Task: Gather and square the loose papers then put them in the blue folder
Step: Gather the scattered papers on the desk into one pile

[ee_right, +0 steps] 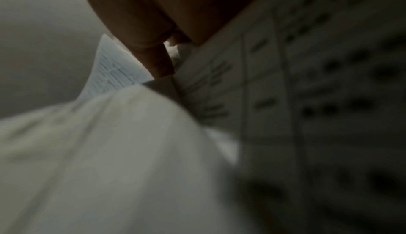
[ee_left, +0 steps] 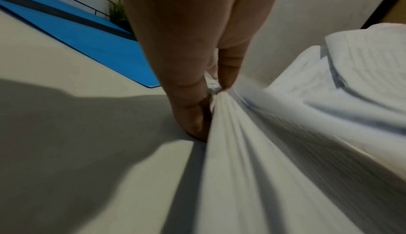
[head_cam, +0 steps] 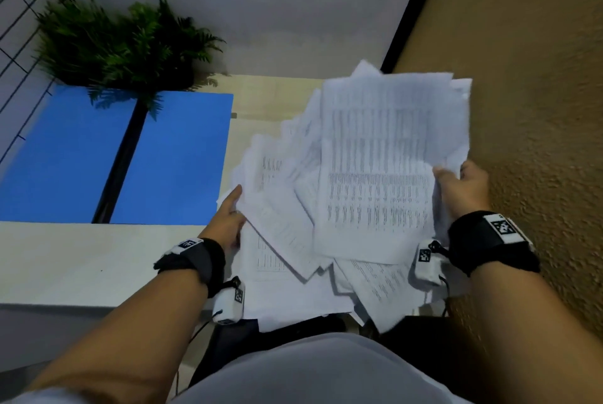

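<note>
A messy, fanned heap of printed white papers [head_cam: 375, 175] lies on the right part of the pale desk [head_cam: 71, 260], and some sheets overhang its near edge. My left hand [head_cam: 236, 204] pinches the heap's left edge; in the left wrist view the fingers [ee_left: 193, 116] and thumb clamp the bunched sheets [ee_left: 252, 151]. My right hand [head_cam: 453, 181] grips the right edge with the thumb on top, lifting the upper sheets. The right wrist view is dark and blurred, showing fingers [ee_right: 160, 60] against paper [ee_right: 131, 151]. The blue folder [head_cam: 176, 159] lies open and flat at the left.
A potted fern [head_cam: 124, 44] stands at the back left, its fronds over the folder's far edge. A black wire grid [head_cam: 16, 12] runs along the far left. A rough tan wall [head_cam: 522, 110] rises close beside my right hand.
</note>
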The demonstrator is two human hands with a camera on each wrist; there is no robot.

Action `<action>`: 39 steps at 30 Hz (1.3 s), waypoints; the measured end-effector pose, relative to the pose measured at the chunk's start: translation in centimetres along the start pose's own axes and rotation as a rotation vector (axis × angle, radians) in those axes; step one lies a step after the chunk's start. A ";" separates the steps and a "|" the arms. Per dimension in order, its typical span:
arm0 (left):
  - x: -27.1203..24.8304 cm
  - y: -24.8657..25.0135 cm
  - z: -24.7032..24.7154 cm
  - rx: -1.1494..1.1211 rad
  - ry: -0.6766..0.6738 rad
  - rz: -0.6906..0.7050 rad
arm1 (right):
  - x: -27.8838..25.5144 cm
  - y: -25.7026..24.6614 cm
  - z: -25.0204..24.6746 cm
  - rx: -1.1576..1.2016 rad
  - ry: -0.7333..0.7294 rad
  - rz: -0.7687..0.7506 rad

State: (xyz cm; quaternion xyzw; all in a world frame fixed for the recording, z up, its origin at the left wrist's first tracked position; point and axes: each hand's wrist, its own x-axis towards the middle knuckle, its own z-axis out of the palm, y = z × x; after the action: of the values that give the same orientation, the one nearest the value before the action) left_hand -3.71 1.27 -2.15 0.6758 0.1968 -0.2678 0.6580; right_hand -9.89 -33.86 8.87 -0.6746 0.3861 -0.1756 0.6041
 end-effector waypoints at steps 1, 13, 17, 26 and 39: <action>-0.1 0.3 0.1 -0.087 0.023 -0.024 | 0.2 0.3 0.2 -0.088 -0.037 0.013; 1.1 -0.1 0.1 0.070 -0.112 0.030 | 0.5 1.6 5.1 -0.406 -0.460 0.076; 0.2 -0.3 0.6 0.074 -0.086 0.010 | -0.1 2.1 5.9 -0.323 -0.443 0.100; -0.4 -0.4 1.0 0.117 0.073 0.031 | 2.7 6.4 5.7 -0.150 -0.030 0.194; 0.6 -1.3 1.2 0.081 0.112 -0.008 | 2.4 7.6 5.4 -0.195 0.060 0.284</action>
State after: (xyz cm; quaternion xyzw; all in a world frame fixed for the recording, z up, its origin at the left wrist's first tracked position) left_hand -4.19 0.12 -3.49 0.7149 0.2251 -0.2398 0.6171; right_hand -6.88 -31.78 -0.02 -0.6631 0.5105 -0.0701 0.5430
